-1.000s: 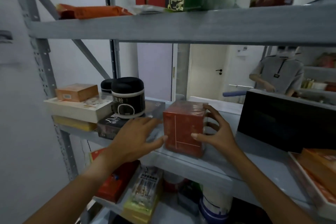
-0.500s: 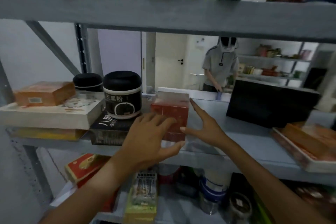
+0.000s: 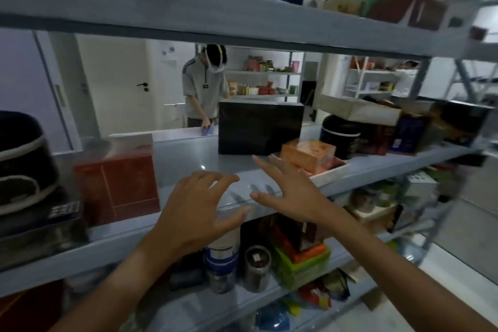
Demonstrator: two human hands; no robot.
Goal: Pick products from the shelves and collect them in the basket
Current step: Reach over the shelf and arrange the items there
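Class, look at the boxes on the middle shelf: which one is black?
The large black box standing at the back centre, beyond both hands. The box to the left is red; the one on the tray is orange.

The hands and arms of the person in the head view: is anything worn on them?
Nothing is worn. The left hand and the right hand are bare, with no gloves, rings or watch visible. Both forearms are bare too; no sleeve reaches into the picture.

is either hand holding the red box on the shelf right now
No: the red box stands alone on the shelf, while the left hand and right hand hover open to its right, holding nothing.
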